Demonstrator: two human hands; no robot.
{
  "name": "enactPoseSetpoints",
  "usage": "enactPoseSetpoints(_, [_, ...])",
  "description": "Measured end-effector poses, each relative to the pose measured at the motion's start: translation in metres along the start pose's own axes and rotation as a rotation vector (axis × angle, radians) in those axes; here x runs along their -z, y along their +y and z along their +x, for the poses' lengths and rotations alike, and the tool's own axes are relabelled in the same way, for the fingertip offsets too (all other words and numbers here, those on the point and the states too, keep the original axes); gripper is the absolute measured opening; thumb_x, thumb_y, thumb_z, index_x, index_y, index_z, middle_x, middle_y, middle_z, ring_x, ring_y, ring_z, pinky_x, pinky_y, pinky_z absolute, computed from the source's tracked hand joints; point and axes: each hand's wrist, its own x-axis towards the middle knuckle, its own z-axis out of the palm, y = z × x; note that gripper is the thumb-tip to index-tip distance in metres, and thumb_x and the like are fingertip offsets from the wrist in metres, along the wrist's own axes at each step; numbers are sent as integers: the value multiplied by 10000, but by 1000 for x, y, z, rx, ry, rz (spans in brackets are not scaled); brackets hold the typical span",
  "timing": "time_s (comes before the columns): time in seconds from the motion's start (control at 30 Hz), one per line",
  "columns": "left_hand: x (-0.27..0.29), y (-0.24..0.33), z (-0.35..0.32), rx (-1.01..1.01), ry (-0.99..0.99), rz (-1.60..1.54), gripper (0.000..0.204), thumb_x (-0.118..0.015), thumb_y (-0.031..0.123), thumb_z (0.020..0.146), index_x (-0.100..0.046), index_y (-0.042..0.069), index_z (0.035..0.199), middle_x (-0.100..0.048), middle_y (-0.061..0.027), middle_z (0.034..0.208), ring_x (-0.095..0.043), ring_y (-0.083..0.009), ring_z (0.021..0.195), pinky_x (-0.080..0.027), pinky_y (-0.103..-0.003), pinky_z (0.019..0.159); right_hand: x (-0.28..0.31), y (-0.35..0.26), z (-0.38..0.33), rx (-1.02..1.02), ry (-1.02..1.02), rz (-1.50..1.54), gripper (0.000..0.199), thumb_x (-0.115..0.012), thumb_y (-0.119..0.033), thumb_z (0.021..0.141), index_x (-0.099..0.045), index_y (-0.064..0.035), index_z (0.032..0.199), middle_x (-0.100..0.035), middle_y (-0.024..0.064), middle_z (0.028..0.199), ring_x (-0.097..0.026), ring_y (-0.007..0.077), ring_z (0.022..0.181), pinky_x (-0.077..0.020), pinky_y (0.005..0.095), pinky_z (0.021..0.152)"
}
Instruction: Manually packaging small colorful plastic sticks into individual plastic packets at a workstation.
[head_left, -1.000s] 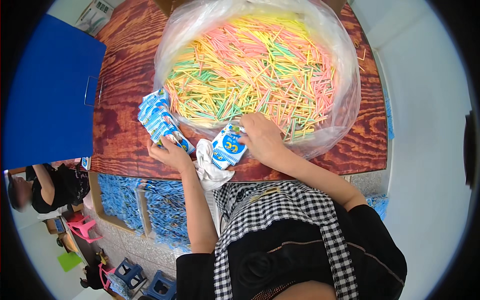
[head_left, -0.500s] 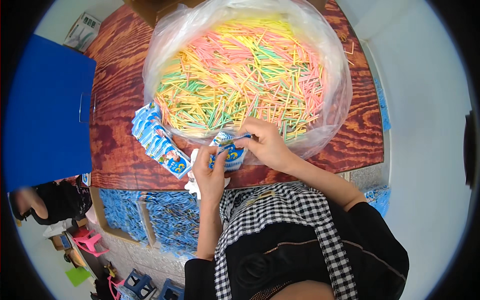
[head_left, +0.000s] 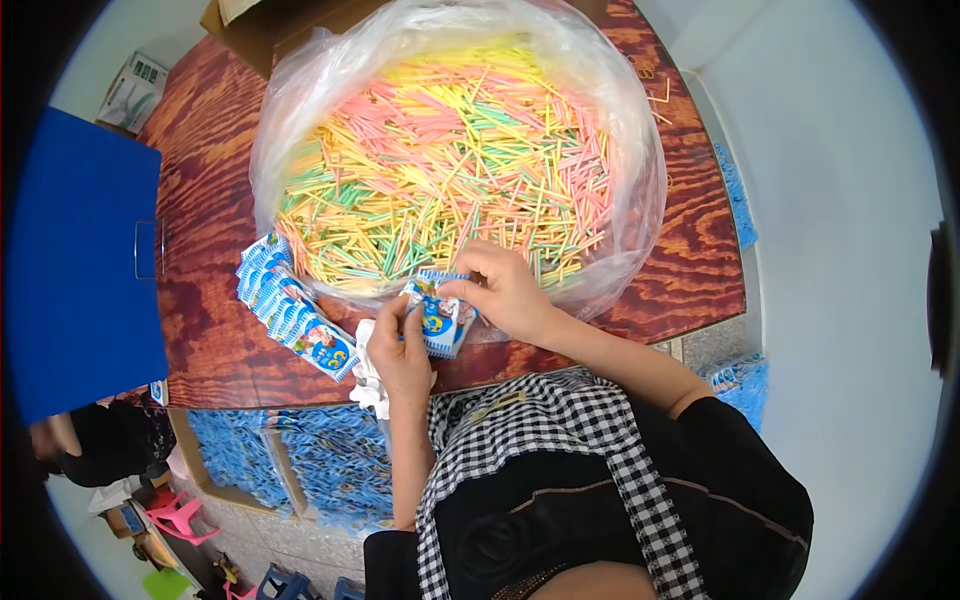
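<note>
A small blue-and-white printed packet (head_left: 437,338) is between my hands, in front of a large clear plastic bag (head_left: 640,225). My left hand (head_left: 402,362) pinches the packet's left side between thumb and fingers. At its upper right, my right hand (head_left: 507,298) has thumb and forefinger closed on the packet. The bag is full of thin pink, yellow and green sticks (head_left: 460,165). Left of my hands, several matching packets (head_left: 290,312) lie overlapped in a row. Crumpled white tissue-like material (head_left: 368,388) lies beside my left wrist, partly hidden.
The reddish wood-grain table (head_left: 690,270) carries a cardboard box (head_left: 245,40) behind the bag. A blue panel (head_left: 85,270) stands at the left. Below the table edge, boxes hold many blue packets (head_left: 335,460). Another person's arm (head_left: 62,435) shows at the far left.
My right fingers have shifted down and left on the packet, and its printed face now shows more fully. The whole scene has slid left in view.
</note>
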Motion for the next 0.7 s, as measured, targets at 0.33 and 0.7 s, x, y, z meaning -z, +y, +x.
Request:
enactPoseSetpoints(0.33, [21, -11, -5, -9, 255, 144, 82, -534, -22, 888, -591, -44, 943, -598, -125, 830, -567, -219, 737, -450, -308, 685, -10, 11, -4, -236, -196, -58, 193, -698, -25, 761, -561, -10, 897, -539, 50, 642, -542, 133, 582, -426, 300, 538])
enactPoseSetpoints(0.7, [10, 10, -17, -124, 74, 82, 20, -546, -39, 869, -542, -28, 853, -503, -107, 775, -495, -223, 704, -401, -312, 646, 27, 10, 70, 268, 206, -466, 102, -615, -116, 833, -604, -29, 885, -586, 125, 806, -575, 315, 786, -465, 393, 702])
